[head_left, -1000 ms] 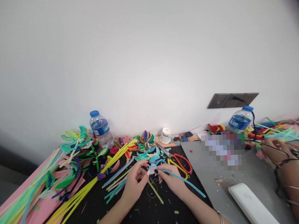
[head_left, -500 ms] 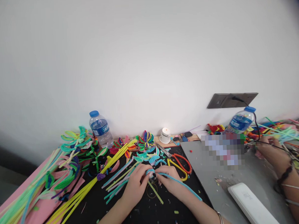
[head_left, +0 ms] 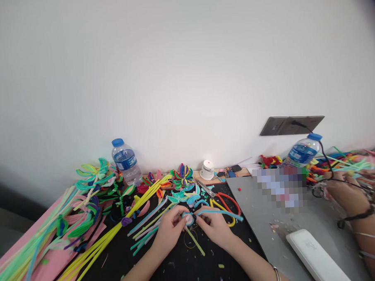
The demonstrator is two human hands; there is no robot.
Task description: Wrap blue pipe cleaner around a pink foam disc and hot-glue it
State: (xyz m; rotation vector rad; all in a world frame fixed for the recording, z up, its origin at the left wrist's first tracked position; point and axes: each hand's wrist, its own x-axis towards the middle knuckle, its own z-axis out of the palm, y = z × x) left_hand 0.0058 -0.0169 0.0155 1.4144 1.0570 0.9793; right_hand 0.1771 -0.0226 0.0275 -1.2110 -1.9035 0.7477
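My left hand (head_left: 169,231) and my right hand (head_left: 215,228) meet over the black mat (head_left: 180,265), both pinched on a light blue pipe cleaner (head_left: 220,213). Its near end is curled into a small loop between my fingertips, and its free end runs right toward the scissors. A yellow-green stick (head_left: 195,242) lies just below my fingers.
Orange and yellow scissors (head_left: 229,203) lie right of my hands. Yellow sticks (head_left: 117,230), pipe-cleaner flowers (head_left: 96,177), two water bottles (head_left: 125,161) (head_left: 302,152), a white tape roll (head_left: 207,170) and a white box (head_left: 317,257) surround them. Another person's hands (head_left: 345,191) work at the right.
My hands drew a little closer together and the blue pipe cleaner's free end swung up from the lower right to lie nearly level. The other person's hands shifted at the right.
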